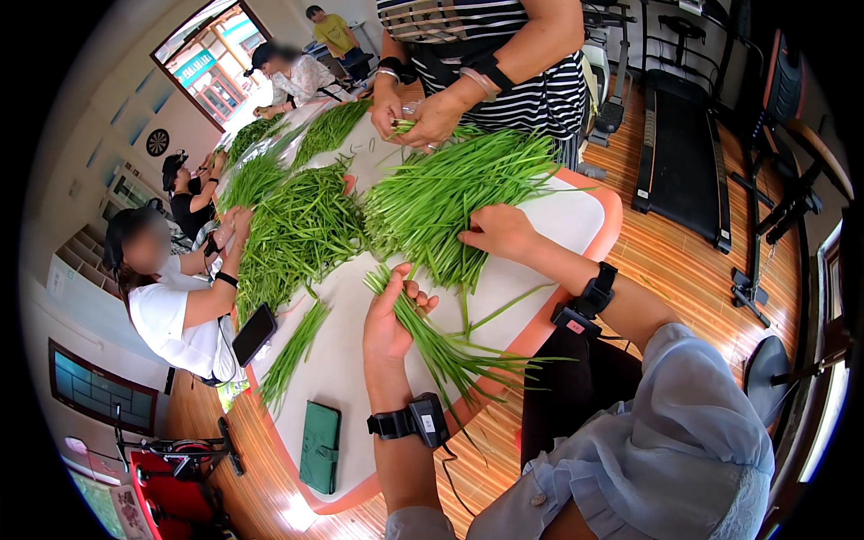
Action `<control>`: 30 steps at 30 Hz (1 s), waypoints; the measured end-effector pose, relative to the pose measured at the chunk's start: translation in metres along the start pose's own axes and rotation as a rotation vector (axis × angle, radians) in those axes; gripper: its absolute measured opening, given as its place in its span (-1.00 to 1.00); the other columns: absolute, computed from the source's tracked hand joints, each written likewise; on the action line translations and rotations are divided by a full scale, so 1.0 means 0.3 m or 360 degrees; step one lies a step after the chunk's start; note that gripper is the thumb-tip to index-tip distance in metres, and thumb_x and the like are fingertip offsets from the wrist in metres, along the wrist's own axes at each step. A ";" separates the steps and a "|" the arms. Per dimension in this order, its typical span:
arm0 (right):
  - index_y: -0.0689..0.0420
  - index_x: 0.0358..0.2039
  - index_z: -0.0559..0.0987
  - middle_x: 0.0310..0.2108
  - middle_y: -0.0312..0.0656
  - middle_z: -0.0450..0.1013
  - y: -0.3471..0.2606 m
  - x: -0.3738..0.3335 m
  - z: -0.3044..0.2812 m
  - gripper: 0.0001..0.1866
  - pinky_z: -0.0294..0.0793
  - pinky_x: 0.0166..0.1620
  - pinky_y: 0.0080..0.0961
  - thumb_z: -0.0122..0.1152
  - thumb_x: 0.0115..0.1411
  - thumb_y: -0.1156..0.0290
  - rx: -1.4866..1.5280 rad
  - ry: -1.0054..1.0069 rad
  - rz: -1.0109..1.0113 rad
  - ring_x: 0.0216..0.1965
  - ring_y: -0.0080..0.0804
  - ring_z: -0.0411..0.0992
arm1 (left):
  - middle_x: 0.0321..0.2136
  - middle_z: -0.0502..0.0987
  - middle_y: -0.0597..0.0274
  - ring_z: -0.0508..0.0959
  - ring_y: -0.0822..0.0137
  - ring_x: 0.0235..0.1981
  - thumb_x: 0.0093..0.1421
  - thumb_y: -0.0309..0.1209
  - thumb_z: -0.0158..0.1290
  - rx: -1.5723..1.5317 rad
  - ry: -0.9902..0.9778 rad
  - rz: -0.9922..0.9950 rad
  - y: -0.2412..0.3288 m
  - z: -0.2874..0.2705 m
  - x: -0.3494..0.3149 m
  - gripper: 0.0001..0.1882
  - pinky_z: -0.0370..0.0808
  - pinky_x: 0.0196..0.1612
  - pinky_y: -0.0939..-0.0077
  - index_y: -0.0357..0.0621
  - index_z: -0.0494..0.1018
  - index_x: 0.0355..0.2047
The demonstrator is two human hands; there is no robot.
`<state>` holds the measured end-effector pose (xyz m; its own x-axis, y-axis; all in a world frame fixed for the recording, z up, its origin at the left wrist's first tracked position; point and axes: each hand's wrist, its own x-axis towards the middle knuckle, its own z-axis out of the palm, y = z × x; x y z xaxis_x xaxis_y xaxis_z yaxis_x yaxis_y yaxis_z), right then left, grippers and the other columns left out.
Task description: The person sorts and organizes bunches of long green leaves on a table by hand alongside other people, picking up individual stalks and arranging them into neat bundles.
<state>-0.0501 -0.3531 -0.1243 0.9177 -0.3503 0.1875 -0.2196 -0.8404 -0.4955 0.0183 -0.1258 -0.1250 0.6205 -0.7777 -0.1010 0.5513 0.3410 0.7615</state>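
My left hand (389,320) is closed around a loose bunch of chives (441,346). Their pale ends stick up past the thumb, and the long green tips fan out to the right over the table edge. At the near side of a large heap of chives (459,193), my right hand (502,232) has its fingertips pinched together on some stalks; how many it grips is hidden. Several loose stalks (508,309) lie on the white table (571,220) between my right forearm and the bunch.
A small chive bundle (295,353), a green phone case (320,447) and a black phone (255,334) are to my left. A tangled chive pile (301,225) covers the table's middle. Across from me, a person's hands (423,121) hold stalks; co-workers sit along the left. A treadmill (684,162) stands right.
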 end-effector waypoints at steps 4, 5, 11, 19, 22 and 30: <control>0.16 -0.53 0.57 -0.57 -0.06 0.48 -0.001 0.006 0.021 -0.71 0.45 -0.36 -0.32 0.13 -0.07 0.17 0.0237 0.0088 0.0020 -0.48 -0.14 0.46 | -0.59 0.28 0.39 0.30 0.47 -0.57 0.20 -0.28 -0.06 0.0062 0.0059 -0.0003 0.004 -0.011 -0.003 -0.70 0.35 -0.37 0.44 -0.13 0.32 -0.10; 0.17 -0.52 0.56 -0.57 -0.06 0.48 0.002 0.003 0.024 -0.72 0.45 -0.37 -0.34 0.14 -0.08 0.19 0.0315 0.0129 0.0032 -0.48 -0.16 0.47 | -0.60 0.26 0.40 0.27 0.48 -0.59 0.20 -0.29 -0.05 0.0067 0.0084 -0.0008 0.002 -0.006 0.000 -0.69 0.32 -0.40 0.46 -0.13 0.31 -0.09; 0.23 -0.43 0.46 -0.59 -0.20 0.47 -0.140 -0.059 0.038 -0.79 0.39 -0.48 -0.58 0.17 -0.08 0.38 0.1206 -0.0076 -0.0280 -0.59 -0.53 0.41 | -0.62 0.22 0.44 0.22 0.52 -0.61 0.18 -0.31 -0.02 0.0045 0.0081 0.0056 0.003 -0.012 -0.007 -0.64 0.27 -0.45 0.52 -0.12 0.30 -0.03; 0.22 -0.32 0.51 -0.54 -0.23 0.49 -0.220 -0.080 0.075 -0.77 0.40 -0.40 -0.64 0.16 -0.01 0.41 0.1146 -0.0336 -0.0377 -0.51 -0.58 0.44 | -0.61 0.25 0.43 0.25 0.51 -0.58 0.17 -0.30 0.01 0.0068 0.0192 0.0161 0.007 -0.027 0.004 -0.72 0.30 -0.44 0.50 -0.13 0.36 -0.14; 0.24 -0.28 0.52 -0.52 -0.25 0.49 -0.164 -0.073 0.073 -0.76 0.41 -0.38 -0.64 0.15 0.04 0.40 0.1502 -0.0625 -0.0287 -0.49 -0.60 0.43 | -0.58 0.31 0.40 0.31 0.47 -0.55 0.17 -0.29 0.00 -0.0044 0.0356 0.0271 0.016 -0.040 0.009 -0.74 0.35 -0.38 0.48 -0.14 0.37 -0.18; 0.19 -0.34 0.54 -0.52 -0.21 0.48 -0.040 0.010 -0.009 -0.79 0.41 -0.42 -0.58 0.15 0.06 0.34 0.0796 -0.0139 -0.0273 -0.53 -0.51 0.44 | -0.47 0.42 0.32 0.44 0.32 -0.37 0.20 -0.32 -0.05 -0.0338 0.0368 0.0337 0.052 -0.048 0.001 -0.82 0.43 -0.15 0.41 -0.11 0.38 -0.24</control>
<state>-0.0455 -0.3452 -0.1153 0.9554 -0.1716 0.2405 0.1010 -0.5754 -0.8116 0.0351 -0.1132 -0.1222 0.8293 -0.5466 -0.1160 0.4855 0.6022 0.6338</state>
